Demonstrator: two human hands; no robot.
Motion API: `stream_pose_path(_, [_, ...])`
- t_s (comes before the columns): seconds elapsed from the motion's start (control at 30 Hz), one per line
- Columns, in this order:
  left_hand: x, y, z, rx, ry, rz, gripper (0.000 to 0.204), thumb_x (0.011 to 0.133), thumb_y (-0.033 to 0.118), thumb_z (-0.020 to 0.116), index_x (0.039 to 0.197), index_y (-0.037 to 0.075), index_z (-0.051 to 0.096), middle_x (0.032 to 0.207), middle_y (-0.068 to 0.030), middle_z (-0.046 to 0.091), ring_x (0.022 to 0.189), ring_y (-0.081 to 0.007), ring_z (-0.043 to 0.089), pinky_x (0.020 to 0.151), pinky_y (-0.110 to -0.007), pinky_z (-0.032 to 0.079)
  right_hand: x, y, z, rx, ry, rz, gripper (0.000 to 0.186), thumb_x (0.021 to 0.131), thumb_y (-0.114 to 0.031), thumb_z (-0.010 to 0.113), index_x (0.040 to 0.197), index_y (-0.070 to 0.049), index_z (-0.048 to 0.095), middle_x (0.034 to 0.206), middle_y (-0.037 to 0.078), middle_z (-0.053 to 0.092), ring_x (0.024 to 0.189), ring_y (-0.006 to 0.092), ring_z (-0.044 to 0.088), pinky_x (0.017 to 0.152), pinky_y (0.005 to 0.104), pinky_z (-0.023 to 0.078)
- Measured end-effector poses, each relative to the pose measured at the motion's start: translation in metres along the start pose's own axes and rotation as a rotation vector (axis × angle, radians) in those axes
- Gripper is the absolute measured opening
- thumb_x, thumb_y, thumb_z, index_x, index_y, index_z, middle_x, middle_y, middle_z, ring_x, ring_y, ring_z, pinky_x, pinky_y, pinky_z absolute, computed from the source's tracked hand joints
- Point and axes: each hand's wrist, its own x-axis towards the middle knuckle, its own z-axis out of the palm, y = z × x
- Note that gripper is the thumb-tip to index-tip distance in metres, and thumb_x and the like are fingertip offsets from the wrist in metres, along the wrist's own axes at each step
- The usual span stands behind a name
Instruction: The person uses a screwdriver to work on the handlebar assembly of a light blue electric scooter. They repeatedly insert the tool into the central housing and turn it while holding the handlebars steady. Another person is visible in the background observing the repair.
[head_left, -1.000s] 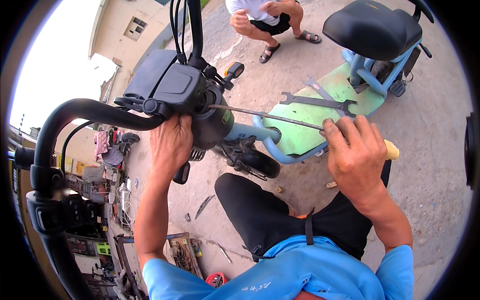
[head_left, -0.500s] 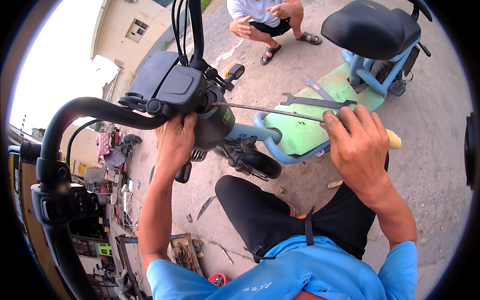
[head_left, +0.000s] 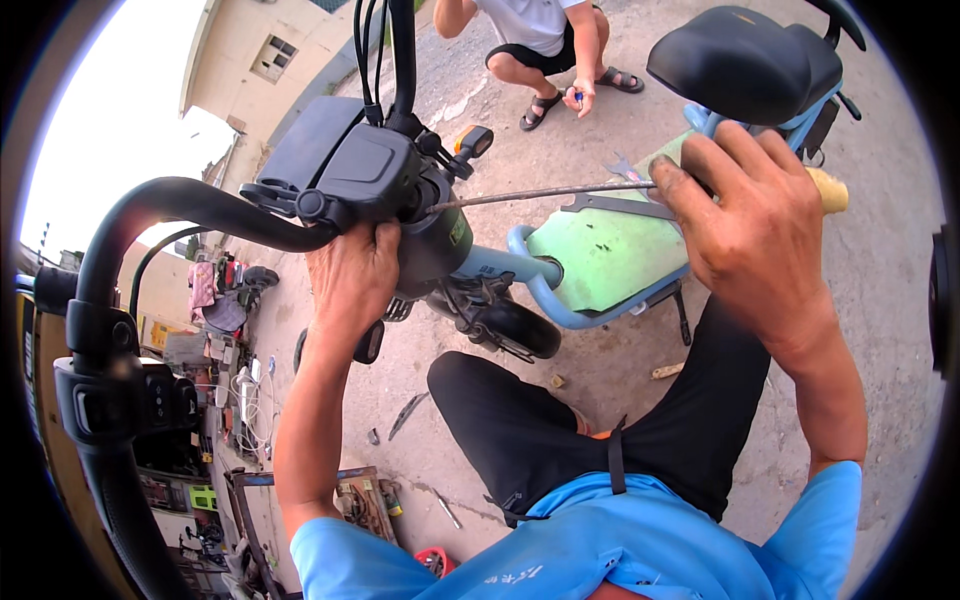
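My right hand (head_left: 740, 230) is closed on a long thin rusty metal rod (head_left: 540, 191) with a pale yellow handle (head_left: 828, 192). The rod's far tip reaches the gap in the black steering-head housing (head_left: 432, 240), below the display unit (head_left: 365, 170). My left hand (head_left: 352, 270) grips that housing from the near side, its fingertips partly hidden. The black handlebar (head_left: 200, 195) curves across the left. On the pale green footboard (head_left: 600, 255) of the blue scooter, flat dark wrenches (head_left: 600, 203) lie partly behind the rod and my right hand.
A person (head_left: 530, 40) crouches beyond the scooter, holding something small and blue. The seat (head_left: 725, 65) is at upper right. A tray of tools (head_left: 360, 500), a red container (head_left: 432, 562), clutter, cables and loose pieces lie on the concrete ground (head_left: 860, 280) at lower left and around my legs.
My right hand has moved right and up, tilting the rod's handle end higher. My left hand has shifted slightly right. The other person's hands have parted, one now lower with a small blue object.
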Motion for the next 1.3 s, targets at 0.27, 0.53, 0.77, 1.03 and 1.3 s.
stream_pose_path(0.27, [0.001,0.004,-0.007,0.012,-0.022,0.016,0.042,0.098,0.031,0.048,0.122,0.002,0.068,0.124,-0.0286,0.062,0.120,-0.0473,0.055,0.103,-0.055,0.040,0.091,0.048,0.005,-0.053,0.167,-0.487,0.012,0.071,-0.014,0.071,0.069,-0.002,0.067,0.078,0.005,0.062,0.074,0.0188,0.063,0.061,0.0345,0.050])
stream_pose_path(0.53, [0.000,-0.002,-0.007,-0.008,-0.110,-0.082,0.039,0.096,0.027,0.051,0.122,0.004,0.068,0.121,-0.0259,0.064,0.120,-0.0444,0.056,0.105,-0.054,0.040,0.136,0.032,-0.026,-0.166,0.056,-0.615,0.018,0.069,-0.016,0.070,0.062,-0.001,0.062,0.073,0.005,0.059,0.070,0.0176,0.062,0.057,0.0340,0.050])
stream_pose_path(0.77, [-0.004,0.002,-0.038,0.083,-0.097,-0.120,0.039,0.096,0.028,0.051,0.119,0.003,0.069,0.120,-0.0255,0.065,0.117,-0.0445,0.057,0.101,-0.054,0.042,0.092,0.008,-0.016,-0.080,0.115,-0.339,0.013,0.069,-0.012,0.068,0.075,0.000,0.068,0.082,0.005,0.059,0.075,0.0194,0.060,0.062,0.0346,0.046])
stream_pose_path(1.03, [0.009,0.016,-0.024,0.196,-0.161,-0.067,0.043,0.098,0.036,0.048,0.112,0.003,0.073,0.116,-0.0245,0.067,0.115,-0.0432,0.059,0.099,-0.055,0.043,0.000,-0.036,-0.006,-0.048,-0.069,0.007,0.010,0.066,-0.010,0.067,0.072,-0.002,0.068,0.077,0.005,0.053,0.070,0.0202,0.056,0.059,0.0337,0.041])
stream_pose_path(1.3, [0.006,0.006,-0.009,0.047,-0.177,-0.195,0.050,0.101,0.039,0.043,0.121,0.001,0.068,0.122,-0.0279,0.065,0.117,-0.0482,0.057,0.100,-0.055,0.042,-0.038,-0.059,0.006,0.036,-0.134,0.177,0.019,0.070,-0.013,0.068,0.085,-0.003,0.073,0.080,0.004,0.056,0.074,0.0206,0.058,0.061,0.0324,0.045])
